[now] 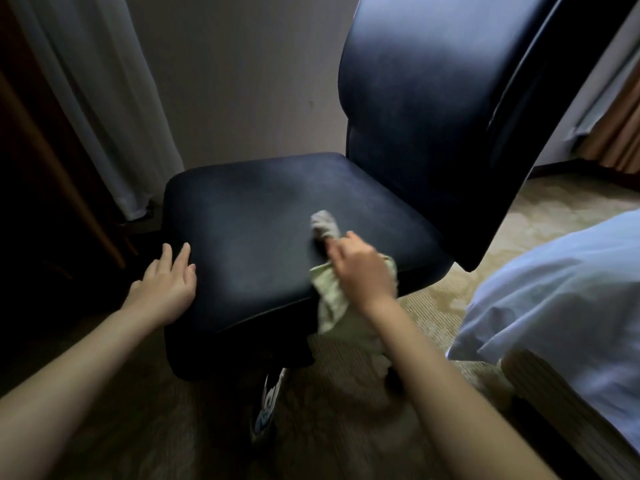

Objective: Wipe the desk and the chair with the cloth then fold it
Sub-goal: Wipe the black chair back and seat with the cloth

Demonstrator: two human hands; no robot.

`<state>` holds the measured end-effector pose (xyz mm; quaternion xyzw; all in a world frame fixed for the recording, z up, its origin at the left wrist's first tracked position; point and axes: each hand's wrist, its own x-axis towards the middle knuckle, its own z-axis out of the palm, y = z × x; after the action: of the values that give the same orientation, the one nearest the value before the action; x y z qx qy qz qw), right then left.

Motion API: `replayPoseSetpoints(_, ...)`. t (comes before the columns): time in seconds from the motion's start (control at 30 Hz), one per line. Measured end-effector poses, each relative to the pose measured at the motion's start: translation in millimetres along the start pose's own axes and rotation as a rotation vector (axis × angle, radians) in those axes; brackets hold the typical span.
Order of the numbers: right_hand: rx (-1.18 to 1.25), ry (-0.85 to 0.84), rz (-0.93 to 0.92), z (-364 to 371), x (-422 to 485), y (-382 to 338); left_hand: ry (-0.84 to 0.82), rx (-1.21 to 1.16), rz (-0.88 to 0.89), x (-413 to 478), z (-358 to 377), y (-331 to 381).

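The right hand has its fingers curled tight round a bunched, pale green cloth, with one wad pressed to the chair seat near its right side and a loose tail hanging off the seat's front edge. The left hand lies flat on the seat's front left corner, fingers straight and holding nothing, apparently to steady it. The likeliest trouble is the chair itself: it looks like a swivel office chair, so a firm stroke could turn or roll it away from the bracing palm. Bunched as it is, the cloth touches only a narrow strip, so parts of the seat may go unwiped, and the dangling tail could drag on the floor below the seat and pick up dirt. The seat is dark, smooth padded upholstery with a dull sheen, and the tall backrest rises behind it to the right. A pale curtain hangs beyond the seat's left side, a plain wall stands behind it, patterned carpet lies under it, and a bed with light bedding sits off its right side
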<state>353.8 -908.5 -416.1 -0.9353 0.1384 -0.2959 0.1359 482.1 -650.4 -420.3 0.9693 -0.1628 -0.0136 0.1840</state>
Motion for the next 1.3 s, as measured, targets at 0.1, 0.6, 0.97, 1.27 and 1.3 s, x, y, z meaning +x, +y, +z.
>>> replayPoseSetpoints(0.1,-0.09,-0.041,0.174,-28.5,33.4,60.2,-0.011,0.124,0.051,-9.3,2.6,12.9)
replayPoseSetpoints(0.6,-0.383,-0.315,-0.062,-3.6,74.4,20.6,-0.192,0.165,0.362,-43.5,20.6,70.6)
replayPoseSetpoints(0.97,-0.053,-0.382,-0.343,8.0,54.9,2.1,0.065,-0.092,0.282,25.3,15.5,102.7)
replayPoseSetpoints(1.27,-0.335,-0.272,0.227,35.8,188.3,119.0,0.249,-0.074,0.241,58.5,34.4,92.5)
replayPoseSetpoints(1.3,-0.353,-0.239,0.281,37.3,197.7,124.6,0.263,-0.06,0.244,57.9,36.1,93.0)
